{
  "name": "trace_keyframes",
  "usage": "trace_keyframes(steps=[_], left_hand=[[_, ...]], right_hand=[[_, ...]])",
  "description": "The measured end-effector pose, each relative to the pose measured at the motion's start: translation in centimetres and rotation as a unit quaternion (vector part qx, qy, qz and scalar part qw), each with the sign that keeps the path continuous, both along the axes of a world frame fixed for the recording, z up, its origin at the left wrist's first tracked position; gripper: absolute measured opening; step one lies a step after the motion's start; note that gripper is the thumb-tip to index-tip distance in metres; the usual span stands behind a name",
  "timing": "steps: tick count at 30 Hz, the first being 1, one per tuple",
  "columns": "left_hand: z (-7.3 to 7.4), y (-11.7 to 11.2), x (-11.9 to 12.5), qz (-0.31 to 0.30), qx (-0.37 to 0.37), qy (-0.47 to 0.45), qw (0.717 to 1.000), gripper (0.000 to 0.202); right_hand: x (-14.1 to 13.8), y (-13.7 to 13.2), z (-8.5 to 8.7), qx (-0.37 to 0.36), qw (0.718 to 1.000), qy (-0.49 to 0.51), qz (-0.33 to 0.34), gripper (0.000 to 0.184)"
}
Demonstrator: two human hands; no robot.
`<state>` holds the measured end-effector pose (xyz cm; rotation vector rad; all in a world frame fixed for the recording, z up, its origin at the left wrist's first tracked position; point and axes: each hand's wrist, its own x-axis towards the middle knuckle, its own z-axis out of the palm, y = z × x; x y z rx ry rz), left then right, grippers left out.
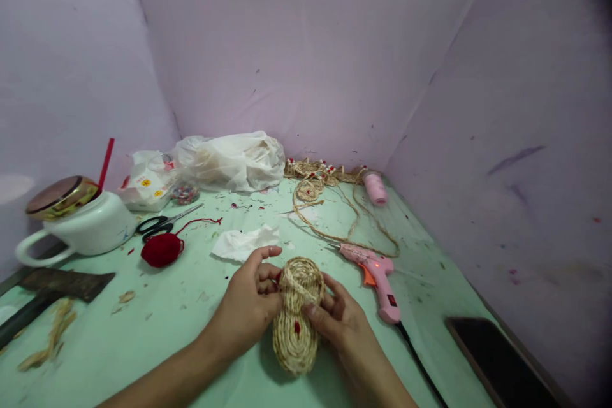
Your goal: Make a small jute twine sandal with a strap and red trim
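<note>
A small slipper woven from coiled straw cord is held upright in front of me, with a strap across its upper part and a red spot lower down. My left hand pinches its left edge, where a bit of red shows at the fingertips. On the opposite edge, my right hand grips it with the thumb on the front and the fingers partly hidden behind. Just beyond my left hand lies a crumpled white tissue. To the right rests a pink glue gun with its small light lit.
Braided cord loops near a pink thread spool. Scissors, red yarn, a white mug and a hatchet-like tool lie left. A plastic bag sits behind; a phone is right.
</note>
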<state>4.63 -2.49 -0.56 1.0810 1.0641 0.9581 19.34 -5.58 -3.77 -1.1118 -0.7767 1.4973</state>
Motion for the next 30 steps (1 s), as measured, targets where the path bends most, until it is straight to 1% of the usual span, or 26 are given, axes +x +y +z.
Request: trace_keyframes(steps=[1,2,3,5,6,8,10,11,12,13,15,17,20,22,24,26,28,30], left_hand=[[-0.1,0.1,0.0,-0.002,-0.015,-0.007,1.000,0.059],[-0.2,0.2,-0.1,-0.003,-0.027,-0.011,1.000,0.060],[-0.4,0.4,-0.2,-0.003,-0.034,-0.014,0.999,0.060],[-0.6,0.4,-0.3,-0.005,-0.032,-0.011,0.999,0.058],[-0.8,0.4,-0.3,-0.008,-0.027,-0.007,1.000,0.056],[-1.0,0.2,-0.1,-0.009,-0.011,0.004,1.000,0.053],[-1.3,-0.1,0.3,-0.004,0.002,0.016,1.000,0.050],[-1.5,-0.3,0.4,-0.004,0.006,0.019,1.000,0.047],[-1.6,-0.4,0.5,-0.006,0.008,0.021,1.000,0.044],[-1.8,-0.5,0.6,-0.009,0.008,0.026,1.000,0.041],[-2.1,-0.7,0.6,-0.016,0.012,0.052,0.998,0.036],[-2.3,-0.9,0.4,-0.017,0.022,0.111,0.993,0.035],[-2.2,-1.0,0.0,-0.015,0.053,0.213,0.975,0.036],[-1.9,-0.8,-0.3,-0.028,0.070,0.252,0.965,0.036],[-1.5,-0.6,-0.5,-0.057,0.075,0.262,0.960,0.036],[-1.2,-0.3,-0.7,-0.085,0.067,0.262,0.959,0.037],[-1.1,-0.2,-0.9,-0.089,0.065,0.278,0.954,0.042],[-1.1,-0.1,-1.1,-0.074,0.096,0.317,0.941,0.043]], right_hand=[[0.3,0.0,0.0,0.025,0.997,-0.065,-0.032,0.066],[0.7,-0.1,0.1,0.061,0.986,-0.140,-0.062,0.063],[1.0,-0.2,0.1,0.102,0.968,-0.213,-0.082,0.057],[1.4,-0.3,0.2,0.177,0.925,-0.326,-0.083,0.044],[1.5,-0.3,0.2,0.208,0.905,-0.365,-0.072,0.042],[1.6,-0.5,0.1,0.260,0.864,-0.428,-0.056,0.044],[1.5,-0.5,0.1,0.307,0.821,-0.477,-0.059,0.042],[1.4,-0.6,0.1,0.323,0.806,-0.491,-0.065,0.039],[1.3,-0.6,0.1,0.333,0.798,-0.498,-0.071,0.035],[1.2,-0.6,0.1,0.337,0.796,-0.496,-0.078,0.030],[1.0,-0.6,0.0,0.332,0.812,-0.471,-0.095,0.021],[0.8,-0.5,-0.1,0.313,0.842,-0.429,-0.092,0.017],[0.6,-0.3,-0.2,0.255,0.894,-0.362,-0.074,0.011],[0.6,-0.1,-0.2,0.218,0.915,-0.330,-0.079,0.009],[0.6,0.0,-0.2,0.199,0.923,-0.316,-0.088,0.009],[0.6,0.1,-0.3,0.195,0.924,-0.316,-0.089,0.009],[0.7,0.1,-0.4,0.198,0.923,-0.317,-0.093,0.010],[0.7,0.1,-0.5,0.206,0.919,-0.324,-0.087,0.011]])
